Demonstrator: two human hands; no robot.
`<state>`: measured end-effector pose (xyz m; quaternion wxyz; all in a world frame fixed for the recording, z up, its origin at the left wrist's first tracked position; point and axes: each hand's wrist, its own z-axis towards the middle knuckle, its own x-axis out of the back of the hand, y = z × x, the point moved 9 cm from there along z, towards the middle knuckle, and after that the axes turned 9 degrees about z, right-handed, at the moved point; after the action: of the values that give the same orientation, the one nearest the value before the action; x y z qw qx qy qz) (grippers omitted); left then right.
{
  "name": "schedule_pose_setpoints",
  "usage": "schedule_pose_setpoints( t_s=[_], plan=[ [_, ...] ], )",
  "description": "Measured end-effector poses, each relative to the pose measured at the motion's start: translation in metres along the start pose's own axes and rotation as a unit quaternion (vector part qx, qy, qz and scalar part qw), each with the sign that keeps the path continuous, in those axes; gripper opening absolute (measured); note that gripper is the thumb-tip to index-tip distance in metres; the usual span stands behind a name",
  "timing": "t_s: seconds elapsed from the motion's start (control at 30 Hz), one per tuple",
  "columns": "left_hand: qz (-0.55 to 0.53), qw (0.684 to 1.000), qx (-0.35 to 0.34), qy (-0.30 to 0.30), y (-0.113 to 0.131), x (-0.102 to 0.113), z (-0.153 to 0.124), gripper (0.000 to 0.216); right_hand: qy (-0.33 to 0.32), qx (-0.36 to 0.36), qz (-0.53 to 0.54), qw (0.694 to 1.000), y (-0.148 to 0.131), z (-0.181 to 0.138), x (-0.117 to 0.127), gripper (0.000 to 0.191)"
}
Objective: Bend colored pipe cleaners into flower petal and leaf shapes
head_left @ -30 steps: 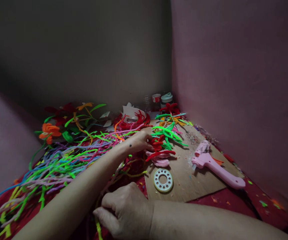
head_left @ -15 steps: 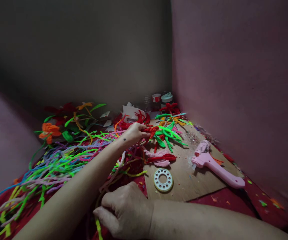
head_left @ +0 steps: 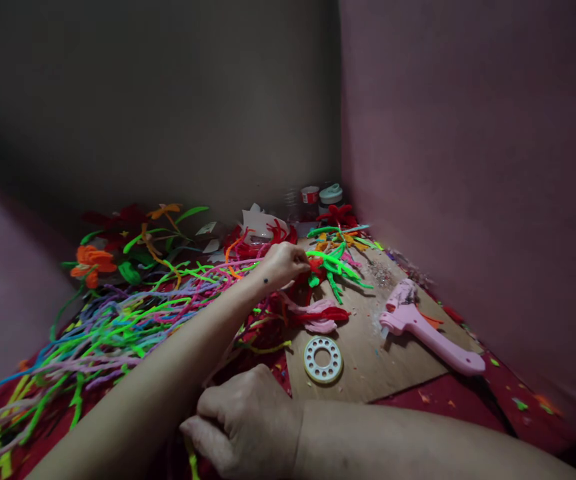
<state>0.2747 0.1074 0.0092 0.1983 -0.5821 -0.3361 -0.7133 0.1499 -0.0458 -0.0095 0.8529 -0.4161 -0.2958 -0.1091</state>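
Note:
My left hand [head_left: 285, 261] reaches far forward, fingers pinched shut on a red pipe-cleaner piece [head_left: 314, 265] lifted beside a bunch of green pipe-cleaner bits [head_left: 341, 265]. Just below lie pink and red bent pieces [head_left: 321, 317]. My right hand [head_left: 248, 427] rests close to me in a fist, closed on a yellow-green pipe cleaner [head_left: 191, 463] that sticks out beneath it. A big loose heap of coloured pipe cleaners [head_left: 113, 320] spreads to the left under my left forearm.
A brown cardboard sheet [head_left: 383, 363] carries a pink glue gun [head_left: 431, 331] and a white ring with holes [head_left: 323, 360]. An orange pipe-cleaner flower [head_left: 88, 263] sits far left. Small jars [head_left: 329, 195] stand in the corner. Walls close in behind and to the right.
My left hand lifted off the pink and red pieces and moved up and away, carrying a red piece to the green bunch. The right hand stayed put.

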Motion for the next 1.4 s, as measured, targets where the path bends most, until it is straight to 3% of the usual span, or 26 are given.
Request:
schedule_pose_setpoints(
  t_s=[0.13, 0.3, 0.43, 0.53, 0.7, 0.8, 0.9, 1.0, 1.23, 1.4],
  plan=[
    [0.021, 0.994, -0.090, -0.059, 0.023, -0.016, -0.013, 0.026, -0.013, -0.015, -0.002, 1.000, 0.002, 0.001, 0.001, 0.029],
    [0.064, 0.989, -0.123, -0.048, 0.029, -0.020, -0.017, 0.025, -0.016, -0.010, -0.010, 1.000, 0.000, 0.001, 0.001, 0.027],
    [-0.075, 0.995, -0.068, -0.012, 0.020, -0.006, -0.011, 0.020, -0.014, -0.008, -0.008, 1.000, 0.001, 0.001, 0.000, 0.027],
    [-0.230, 0.973, -0.008, 0.007, 0.012, 0.006, -0.008, 0.018, -0.006, -0.004, -0.006, 1.000, 0.001, 0.001, 0.001, 0.028],
    [-0.328, 0.941, 0.072, -0.037, 0.011, -0.003, -0.005, 0.012, -0.012, -0.008, -0.014, 1.000, 0.001, 0.001, 0.001, 0.028],
    [-0.267, 0.960, 0.062, -0.053, 0.019, -0.008, -0.001, 0.012, -0.012, -0.005, -0.013, 1.000, -0.001, 0.001, 0.001, 0.028],
    [-0.106, 0.993, 0.034, -0.044, 0.022, -0.006, 0.003, 0.020, -0.020, -0.012, -0.013, 1.000, 0.000, 0.001, 0.001, 0.027],
    [-0.002, 0.999, 0.033, -0.044, 0.016, -0.008, 0.003, 0.019, -0.020, -0.016, -0.006, 1.000, 0.001, 0.001, 0.000, 0.026],
    [0.042, 0.997, 0.035, -0.056, 0.011, -0.024, -0.006, 0.011, -0.012, -0.011, -0.006, 1.000, 0.002, 0.001, -0.001, 0.027],
    [-0.005, 0.995, 0.062, -0.082, -0.001, -0.013, -0.003, 0.016, -0.013, -0.009, -0.012, 1.000, 0.000, 0.001, 0.001, 0.027]
  ],
)
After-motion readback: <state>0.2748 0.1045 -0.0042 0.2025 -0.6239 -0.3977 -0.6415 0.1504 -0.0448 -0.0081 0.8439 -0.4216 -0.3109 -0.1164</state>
